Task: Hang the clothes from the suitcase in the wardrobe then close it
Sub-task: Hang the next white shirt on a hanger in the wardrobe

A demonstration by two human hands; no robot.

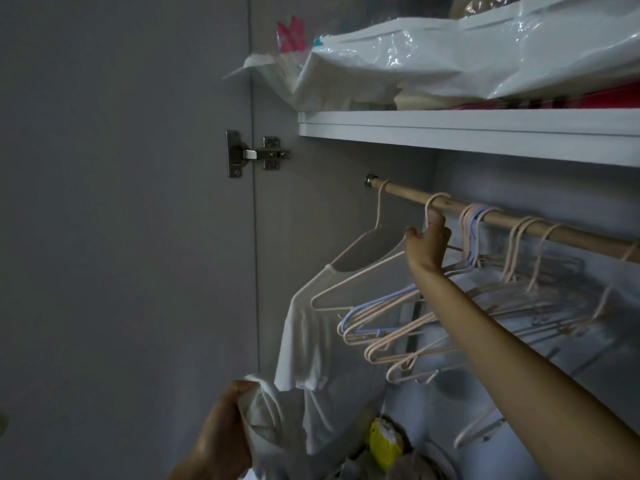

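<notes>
Inside the open wardrobe a wooden rail [568, 233] runs from the left wall down to the right. A white T-shirt [311, 344] hangs on a pink hanger at the rail's left end. My right hand [427, 245] reaches up and grips the neck of an empty pink hanger [367, 278] whose hook is over the rail. Several more empty pink hangers and a lilac one [408, 327] hang to the right. My left hand [221, 434] holds a bunched white garment [268, 424] low in front of the wardrobe. The suitcase is out of view.
The wardrobe door [121, 237] stands open on the left, held by a metal hinge [254, 154]. A white shelf [467, 129] above the rail carries plastic bags and folded things. A yellow object [384, 441] and other items lie at the wardrobe's bottom.
</notes>
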